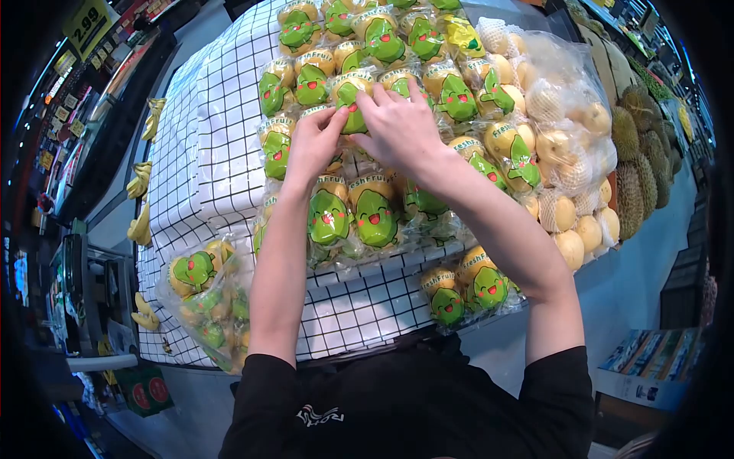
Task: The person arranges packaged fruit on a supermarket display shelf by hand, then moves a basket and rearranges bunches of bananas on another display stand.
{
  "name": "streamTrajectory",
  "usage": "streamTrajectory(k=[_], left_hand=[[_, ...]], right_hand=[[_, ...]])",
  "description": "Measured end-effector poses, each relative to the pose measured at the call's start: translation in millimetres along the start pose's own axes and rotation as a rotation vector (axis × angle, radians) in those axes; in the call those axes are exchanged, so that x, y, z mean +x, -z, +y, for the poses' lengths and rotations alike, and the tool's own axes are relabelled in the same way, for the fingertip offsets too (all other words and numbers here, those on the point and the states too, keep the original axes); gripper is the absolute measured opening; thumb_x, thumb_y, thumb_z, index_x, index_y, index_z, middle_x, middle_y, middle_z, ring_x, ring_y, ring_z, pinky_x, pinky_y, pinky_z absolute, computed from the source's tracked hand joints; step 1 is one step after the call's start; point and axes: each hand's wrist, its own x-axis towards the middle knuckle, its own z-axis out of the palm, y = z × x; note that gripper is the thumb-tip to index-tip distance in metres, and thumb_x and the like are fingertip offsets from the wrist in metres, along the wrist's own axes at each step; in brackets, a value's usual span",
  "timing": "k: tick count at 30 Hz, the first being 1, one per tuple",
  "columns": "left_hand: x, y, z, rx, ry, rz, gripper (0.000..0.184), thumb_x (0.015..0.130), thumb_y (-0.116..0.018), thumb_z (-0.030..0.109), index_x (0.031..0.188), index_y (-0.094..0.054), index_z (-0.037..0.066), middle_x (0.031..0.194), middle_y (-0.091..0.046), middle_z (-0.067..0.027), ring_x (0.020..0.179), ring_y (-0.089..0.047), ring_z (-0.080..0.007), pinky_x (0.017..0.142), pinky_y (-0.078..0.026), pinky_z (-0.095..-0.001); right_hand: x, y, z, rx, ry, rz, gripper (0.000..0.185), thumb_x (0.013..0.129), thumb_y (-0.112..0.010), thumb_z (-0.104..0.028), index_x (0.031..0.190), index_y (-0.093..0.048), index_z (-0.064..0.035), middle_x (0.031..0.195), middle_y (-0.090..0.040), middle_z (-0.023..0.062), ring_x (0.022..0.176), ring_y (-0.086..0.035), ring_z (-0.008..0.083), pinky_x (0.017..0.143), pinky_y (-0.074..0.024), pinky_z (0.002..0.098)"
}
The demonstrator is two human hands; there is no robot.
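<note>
Rows of bagged yellow fruit [375,210] lie on the display, each clear bag printed "FreshFruit" with a smiling green cartoon. In the middle rows, my left hand [317,138] pinches the edge of one bagged fruit [350,97] between thumb and fingers. From the other side, my right hand [399,126] grips the same bagged fruit, its fingers curled over the top and its thumb lower down. Part of that bag is hidden under my fingers. Other bagged fruit touches it on several sides.
A white checked cloth [229,115] covers the stand. Loose yellow fruit in foam nets [556,213] sits at the right, beside durians [631,191]. A large clear bag of packed fruit [210,302] lies at the front left. Bananas [139,183] hang along the left edge.
</note>
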Motion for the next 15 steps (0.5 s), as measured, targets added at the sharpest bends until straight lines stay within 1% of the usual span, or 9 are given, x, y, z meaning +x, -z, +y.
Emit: streamTrajectory(k=[1, 4, 6, 7, 9, 10, 12, 14, 15], left_hand=[[0.0, -1.0, 0.2, -0.015, -0.007, 0.016, 0.036, 0.095, -0.065, 0.031, 0.108, -0.070, -0.001, 0.078, -0.065, 0.0009, 0.066, -0.055, -0.0049, 0.057, -0.047, -0.0237], [-0.1, 0.2, 3.1, 0.053, -0.016, -0.006, 0.035, 0.094, -0.066, 0.031, 0.109, -0.070, -0.001, 0.078, -0.065, 0.0009, 0.066, -0.056, -0.0051, 0.056, -0.047, -0.0234], [-1.1, 1.9, -0.9, 0.071, -0.025, -0.005, 0.035, 0.094, -0.066, 0.031, 0.108, -0.070, -0.001, 0.078, -0.065, 0.0005, 0.065, -0.055, -0.0051, 0.055, -0.046, -0.0236], [-0.8, 2.3, -1.7, 0.090, -0.038, -0.008, 0.035, 0.093, -0.067, 0.030, 0.107, -0.070, -0.002, 0.079, -0.065, 0.0002, 0.064, -0.054, -0.0050, 0.054, -0.045, -0.0238], [-0.7, 0.3, 0.8, 0.076, -0.036, -0.002, 0.034, 0.093, -0.068, 0.029, 0.106, -0.070, -0.003, 0.081, -0.066, -0.0008, 0.065, -0.054, -0.0050, 0.055, -0.045, -0.0235], [0.6, -1.1, 3.1, 0.063, -0.041, 0.003, 0.034, 0.093, -0.068, 0.028, 0.106, -0.069, -0.003, 0.082, -0.067, -0.0018, 0.065, -0.054, -0.0050, 0.056, -0.045, -0.0232], [14.3, -2.6, -1.0, 0.003, -0.053, -0.030, 0.034, 0.093, -0.068, 0.028, 0.106, -0.068, -0.004, 0.085, -0.068, -0.0027, 0.067, -0.055, -0.0051, 0.058, -0.045, -0.0230], [22.7, -0.5, -7.7, -0.095, -0.066, -0.088, 0.033, 0.095, -0.066, 0.027, 0.107, -0.067, -0.003, 0.091, -0.070, -0.0049, 0.075, -0.058, -0.0062, 0.066, -0.047, -0.0228], [19.3, 0.7, -5.9, -0.094, -0.067, -0.086, 0.033, 0.095, -0.066, 0.027, 0.107, -0.067, -0.003, 0.091, -0.070, -0.0049, 0.075, -0.058, -0.0062, 0.066, -0.047, -0.0228]], right_hand=[[-0.6, 0.3, -0.6, 0.000, -0.001, 0.000, 0.049, 0.079, -0.076, -0.035, 0.111, -0.059, -0.0016, 0.100, -0.066, 0.0159, 0.091, -0.070, 0.0309, 0.102, -0.0427, 0.0552], [-3.3, 3.9, -4.0, 0.079, 0.007, -0.044, 0.053, 0.077, -0.077, -0.032, 0.115, -0.058, -0.0014, 0.101, -0.066, 0.0165, 0.090, -0.070, 0.0316, 0.098, -0.0455, 0.0529], [-5.8, 5.4, -4.8, 0.117, -0.039, -0.202, 0.047, 0.076, -0.077, -0.031, 0.108, -0.059, -0.0006, 0.098, -0.067, 0.0174, 0.085, -0.069, 0.0314, 0.092, -0.0493, 0.0497], [-5.5, 4.1, -4.5, 0.119, -0.039, -0.203, 0.047, 0.076, -0.077, -0.031, 0.108, -0.059, -0.0006, 0.098, -0.067, 0.0174, 0.085, -0.069, 0.0314, 0.092, -0.0493, 0.0497], [-8.1, 1.2, -5.3, 0.086, -0.010, -0.160, 0.033, 0.077, -0.077, -0.029, 0.093, -0.063, -0.0038, 0.084, -0.068, 0.0137, 0.080, -0.070, 0.0296, 0.082, -0.0521, 0.0468], [-6.2, -0.2, -5.6, 0.089, -0.012, -0.164, 0.033, 0.077, -0.077, -0.029, 0.093, -0.063, -0.0038, 0.084, -0.068, 0.0137, 0.080, -0.070, 0.0296, 0.082, -0.0521, 0.0468], [1.6, -3.2, -6.9, 0.130, -0.147, -0.214, 0.036, 0.078, -0.077, -0.033, 0.089, -0.059, -0.0030, 0.081, -0.068, 0.0142, 0.077, -0.069, 0.0307, 0.083, -0.0518, 0.0474], [4.5, -5.2, -5.7, 0.094, -0.128, -0.208, 0.037, 0.078, -0.076, -0.034, 0.090, -0.059, -0.0036, 0.079, -0.068, 0.0133, 0.078, -0.069, 0.0305, 0.084, -0.0519, 0.0471], [5.3, -5.4, -4.7, 0.052, -0.111, -0.200, 0.037, 0.079, -0.076, -0.035, 0.091, -0.060, -0.0042, 0.078, -0.068, 0.0124, 0.078, -0.069, 0.0303, 0.085, -0.0520, 0.0468]])
